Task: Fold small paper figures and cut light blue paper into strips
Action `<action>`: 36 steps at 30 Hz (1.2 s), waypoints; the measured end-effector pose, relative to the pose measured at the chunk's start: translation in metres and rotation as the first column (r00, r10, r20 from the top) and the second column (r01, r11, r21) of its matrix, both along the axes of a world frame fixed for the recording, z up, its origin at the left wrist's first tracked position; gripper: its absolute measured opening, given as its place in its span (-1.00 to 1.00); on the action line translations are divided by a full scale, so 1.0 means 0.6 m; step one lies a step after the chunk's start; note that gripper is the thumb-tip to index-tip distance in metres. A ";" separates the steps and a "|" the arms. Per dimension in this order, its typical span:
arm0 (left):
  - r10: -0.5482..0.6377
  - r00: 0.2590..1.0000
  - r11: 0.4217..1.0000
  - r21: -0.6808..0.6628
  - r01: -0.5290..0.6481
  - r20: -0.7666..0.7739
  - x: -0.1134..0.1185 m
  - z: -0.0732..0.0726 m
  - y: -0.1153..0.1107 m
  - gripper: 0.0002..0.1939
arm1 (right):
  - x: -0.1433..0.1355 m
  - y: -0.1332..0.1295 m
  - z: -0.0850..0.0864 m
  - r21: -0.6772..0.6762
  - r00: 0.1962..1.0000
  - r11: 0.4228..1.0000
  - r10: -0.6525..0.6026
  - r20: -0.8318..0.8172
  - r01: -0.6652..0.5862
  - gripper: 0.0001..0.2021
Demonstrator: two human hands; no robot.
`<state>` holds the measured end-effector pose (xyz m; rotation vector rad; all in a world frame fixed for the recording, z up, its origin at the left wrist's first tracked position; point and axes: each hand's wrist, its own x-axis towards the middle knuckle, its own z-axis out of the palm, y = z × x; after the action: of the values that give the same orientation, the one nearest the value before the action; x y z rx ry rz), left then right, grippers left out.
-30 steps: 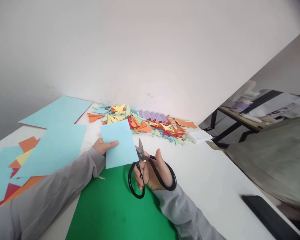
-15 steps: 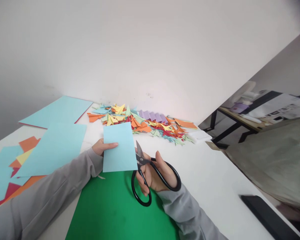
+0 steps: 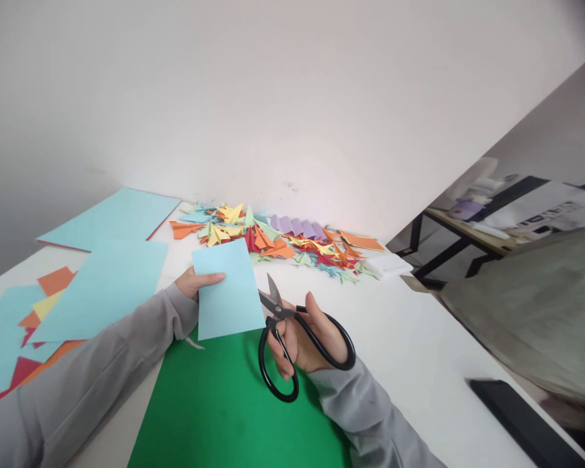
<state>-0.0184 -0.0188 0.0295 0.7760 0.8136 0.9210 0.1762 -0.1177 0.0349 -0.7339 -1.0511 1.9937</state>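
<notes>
My left hand (image 3: pixel 194 282) grips a light blue sheet of paper (image 3: pixel 234 305) by its left edge, thumb on the front and the other fingers hidden behind. The sheet is held up, slightly tilted, above a green mat (image 3: pixel 234 396). In my right hand (image 3: pixel 305 341) is a pair of black-handled scissors (image 3: pixel 279 311), with fingers and thumb through the loops. Its blades stand apart at the sheet's right edge; one blade is partly hidden by the paper, so whether they touch is unclear.
Folded paper pieces in many colours (image 3: pixel 263 240) lie heaped along the wall. Blue sheets (image 3: pixel 112 279) and coloured scraps (image 3: pixel 56 281) cover the table's left side. A black flat object (image 3: pixel 511 416) lies at the right edge. Beyond stands another table (image 3: pixel 468 231).
The blue sheet and my left hand have shifted slightly left, and the sheet has tilted a little. The scissors have stayed almost in place, blades still apart.
</notes>
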 end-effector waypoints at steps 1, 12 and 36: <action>0.004 1.000 1.000 0.002 -0.004 -0.002 0.000 0.000 0.000 -0.66 | -0.001 0.000 -0.001 -0.002 1.000 1.000 0.000 0.005 0.000 -0.27; -0.054 0.998 0.998 -0.029 0.053 -0.027 -0.001 -0.010 0.000 -0.66 | -0.005 0.001 -0.007 0.015 0.999 0.999 0.040 -0.007 -0.040 -0.29; -0.090 0.995 0.996 -0.020 0.089 -0.041 -0.007 -0.008 0.005 -0.61 | -0.006 -0.003 -0.009 0.068 0.998 0.996 0.057 -0.024 -0.055 -0.36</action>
<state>-0.0224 -0.0156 0.0246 0.8116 0.8161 0.8184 0.1726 -0.1193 0.0293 -0.6477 -1.1295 1.9991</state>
